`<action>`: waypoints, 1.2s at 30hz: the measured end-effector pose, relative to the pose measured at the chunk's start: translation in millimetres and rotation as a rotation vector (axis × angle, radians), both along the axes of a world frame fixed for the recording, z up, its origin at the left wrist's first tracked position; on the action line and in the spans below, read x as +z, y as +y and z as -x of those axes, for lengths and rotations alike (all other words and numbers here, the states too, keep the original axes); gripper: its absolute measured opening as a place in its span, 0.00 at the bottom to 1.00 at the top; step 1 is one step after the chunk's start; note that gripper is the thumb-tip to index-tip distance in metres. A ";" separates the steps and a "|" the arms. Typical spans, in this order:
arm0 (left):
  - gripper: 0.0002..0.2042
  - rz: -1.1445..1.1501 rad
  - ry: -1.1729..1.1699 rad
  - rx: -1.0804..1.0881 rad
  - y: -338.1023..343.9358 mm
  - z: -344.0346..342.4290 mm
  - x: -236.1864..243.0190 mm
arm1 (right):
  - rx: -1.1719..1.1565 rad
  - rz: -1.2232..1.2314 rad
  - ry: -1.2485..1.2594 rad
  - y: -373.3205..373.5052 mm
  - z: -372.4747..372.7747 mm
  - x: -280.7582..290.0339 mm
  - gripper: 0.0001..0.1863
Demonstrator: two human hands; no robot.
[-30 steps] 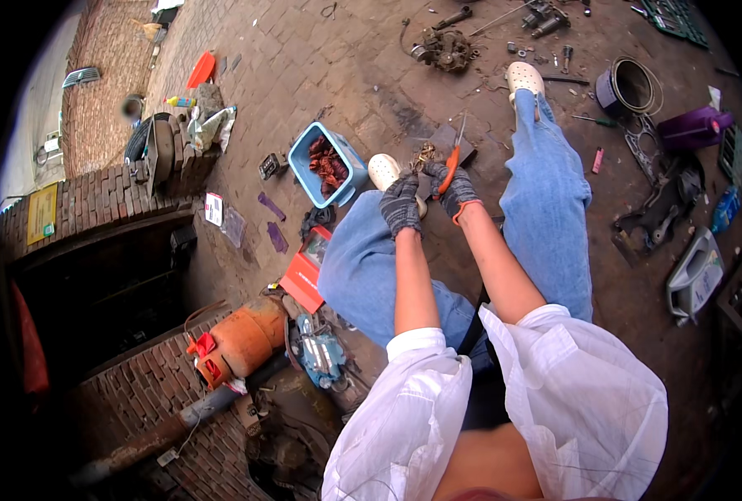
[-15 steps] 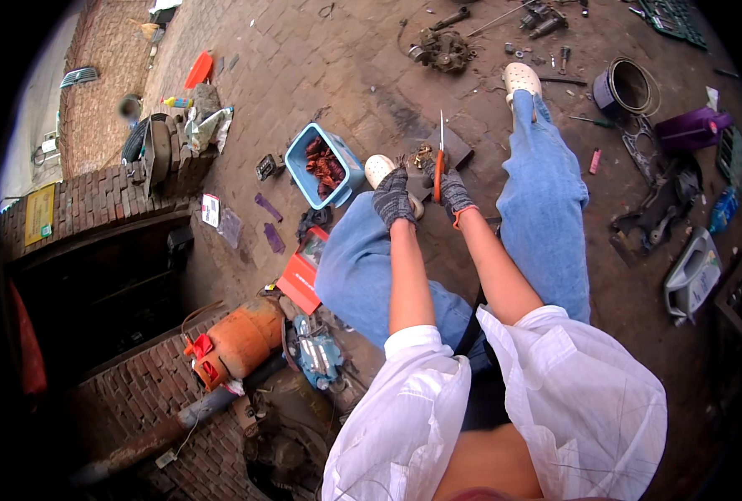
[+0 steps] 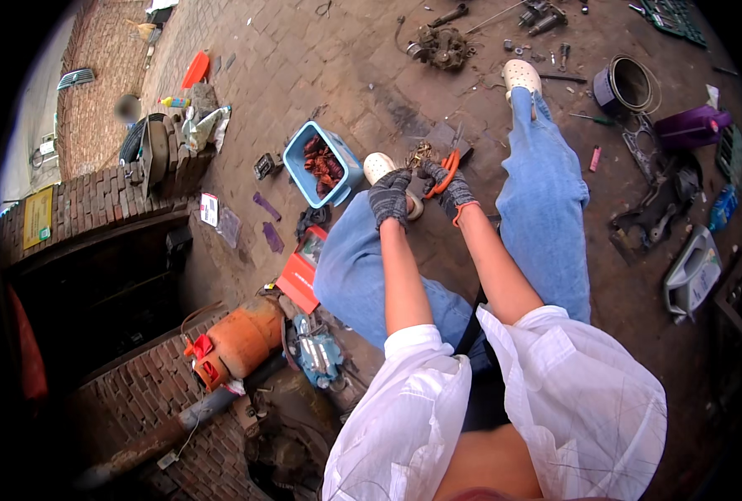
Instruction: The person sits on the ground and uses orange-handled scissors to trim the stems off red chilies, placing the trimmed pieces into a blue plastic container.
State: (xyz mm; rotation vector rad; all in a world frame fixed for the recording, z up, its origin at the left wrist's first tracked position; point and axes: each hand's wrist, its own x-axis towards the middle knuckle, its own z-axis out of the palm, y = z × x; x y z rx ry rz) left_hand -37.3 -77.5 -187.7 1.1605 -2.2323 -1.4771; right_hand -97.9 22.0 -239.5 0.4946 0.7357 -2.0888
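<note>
My left hand (image 3: 390, 199), in a grey knit glove, is closed at the cream left shoe (image 3: 379, 168); whatever it grips is too small or hidden to name. My right hand (image 3: 449, 190), gloved with an orange cuff, grips an orange-handled cutting tool (image 3: 448, 169) with its metal end pointing away from me. Between and just beyond both hands lies a tangle of small brassy pieces (image 3: 419, 152). A dark flat block (image 3: 439, 135) is on the paving behind them. A blue tub (image 3: 347, 174) of reddish-brown coils (image 3: 322, 164) stands left of my left hand.
An orange gas cylinder (image 3: 245, 342) and a red box (image 3: 300, 280) are at lower left. A greasy metal assembly (image 3: 442, 50) lies ahead. A bucket (image 3: 630, 88), purple container (image 3: 692, 127), black metal part (image 3: 655, 200) and silver jug (image 3: 691, 271) are on the right.
The orange-handled tool has swung more upright, then tilted back to the right. My hands have shifted slightly up and left, still close together.
</note>
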 end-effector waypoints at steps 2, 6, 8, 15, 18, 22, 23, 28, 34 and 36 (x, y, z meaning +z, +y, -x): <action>0.07 -0.038 -0.035 -0.020 0.8 -0.4 3.1 | -0.013 -0.002 0.020 1.5 5.4 1.6 0.13; 0.06 0.086 -0.092 -0.078 -4.2 -5.4 9.6 | -0.014 0.004 0.049 -1.0 7.0 6.0 0.15; 0.06 0.133 -0.124 -0.099 -1.2 -3.1 15.3 | -0.018 -0.003 0.063 -0.1 8.1 5.9 0.16; 0.07 0.188 -0.144 -0.059 -0.7 -7.7 15.5 | -0.013 -0.021 0.101 -0.5 6.0 8.8 0.19; 0.07 0.171 -0.124 -0.028 -0.7 -6.3 11.9 | -0.017 -0.043 0.121 0.8 7.4 8.5 0.20; 0.07 0.205 -0.123 -0.005 2.2 -3.2 11.0 | -0.019 -0.124 0.175 0.6 5.2 5.5 0.22; 0.07 0.175 -0.137 0.039 5.7 -0.6 13.1 | -0.019 -0.177 0.208 1.0 1.5 3.6 0.23; 0.07 0.221 -0.015 0.075 26.9 5.9 -0.3 | 0.048 -0.801 0.607 -4.3 -4.6 -8.9 0.25; 0.08 0.086 0.022 0.132 32.7 -3.0 -18.8 | 0.064 -1.207 0.817 -16.8 -19.8 -42.4 0.28; 0.08 0.055 0.056 0.101 37.1 7.9 -8.8 | -0.033 -1.180 0.742 -19.8 -11.9 -83.0 0.28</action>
